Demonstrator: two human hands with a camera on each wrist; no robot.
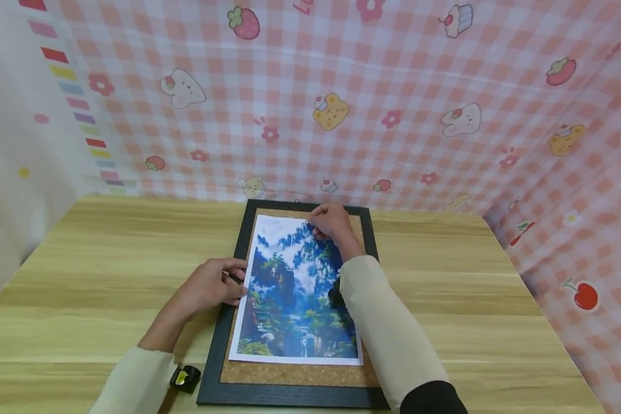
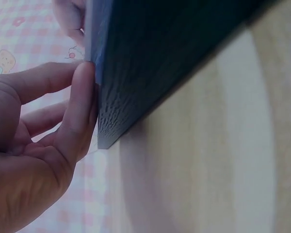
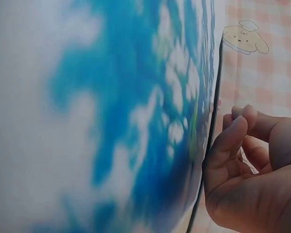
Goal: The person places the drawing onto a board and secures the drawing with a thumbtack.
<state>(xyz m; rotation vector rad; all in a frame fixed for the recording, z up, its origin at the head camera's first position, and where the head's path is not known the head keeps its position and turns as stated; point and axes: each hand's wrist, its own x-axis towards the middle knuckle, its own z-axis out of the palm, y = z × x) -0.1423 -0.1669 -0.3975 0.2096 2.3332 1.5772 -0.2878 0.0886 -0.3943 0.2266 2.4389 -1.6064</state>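
A printed landscape picture [image 1: 295, 293] with blue mountains and a waterfall lies on a cork board [image 1: 300, 375] in a black frame [image 1: 284, 395]. My left hand [image 1: 214, 283] rests at the picture's left edge, its fingertips touching the paper and spread apart in the head view. At the top edge, my right hand [image 1: 331, 221] has thumb and forefinger brought together over the paper. They pinch a tiny thing that the fingers mostly hide, so its kind cannot be told. In the right wrist view, the curled right fingers [image 3: 233, 133] stand beside the picture's blurred surface.
The board lies on a light wood-grain table [image 1: 471, 322]. Behind and to the right hangs a pink checked cloth [image 1: 290, 75] with cartoon prints. A black wrist camera [image 1: 185, 379] sits by the left sleeve, and another [image 1: 336, 294] overlaps the picture at the right sleeve.
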